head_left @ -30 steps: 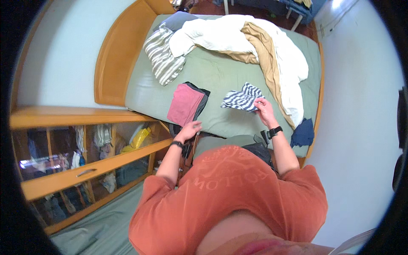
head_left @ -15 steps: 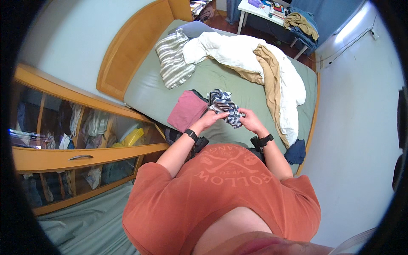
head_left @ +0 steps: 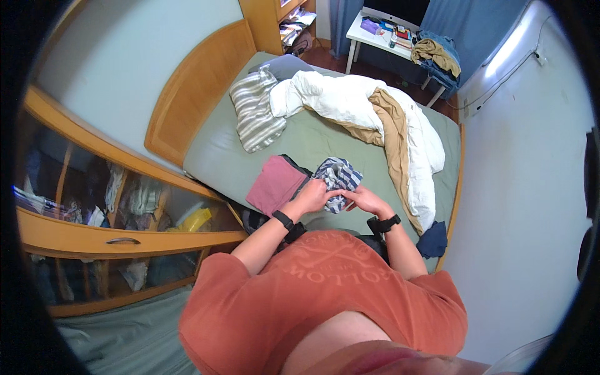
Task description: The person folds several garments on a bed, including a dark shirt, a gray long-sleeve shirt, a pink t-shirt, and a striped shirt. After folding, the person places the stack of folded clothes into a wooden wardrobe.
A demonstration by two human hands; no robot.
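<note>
Bed (head_left: 300,147) as landmark: pillow (head_left: 254,115) at head end, duvet (head_left: 369,119) right of pillow, folded garment (head_left: 275,184) near front edge, bundled cloth (head_left: 337,178) just right of it, desk (head_left: 387,37) behind bed.

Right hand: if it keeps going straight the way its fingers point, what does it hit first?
The right hand points left, already touching the striped cloth. Past that, it would likely meet the left hand holding the same cloth; depth is hard to judge.
</note>
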